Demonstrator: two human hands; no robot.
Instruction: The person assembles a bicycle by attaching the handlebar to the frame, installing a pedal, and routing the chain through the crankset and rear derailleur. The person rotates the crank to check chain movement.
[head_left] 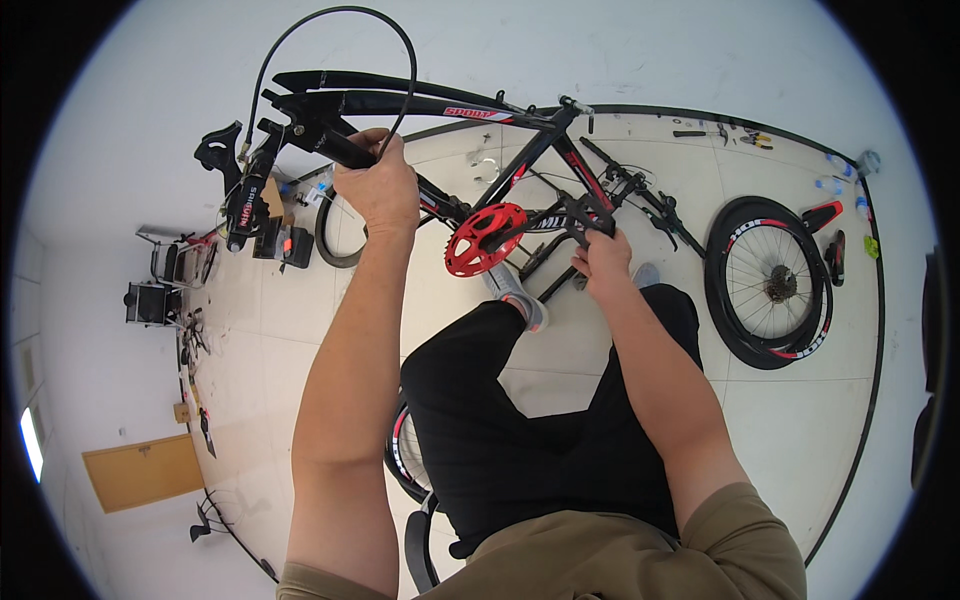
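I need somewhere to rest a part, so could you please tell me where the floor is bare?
Bare floor lies between the left forearm and the door, and below the wheel beside the right forearm. It's crowded around the bicycle frame and near the hand tools.

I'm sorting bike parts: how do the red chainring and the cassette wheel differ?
The chainring is red; the cassette wheel has a black tyre. The chainring is smaller than the wheel. The chainring sits on the bicycle frame; the wheel lies on the floor. Both are round.
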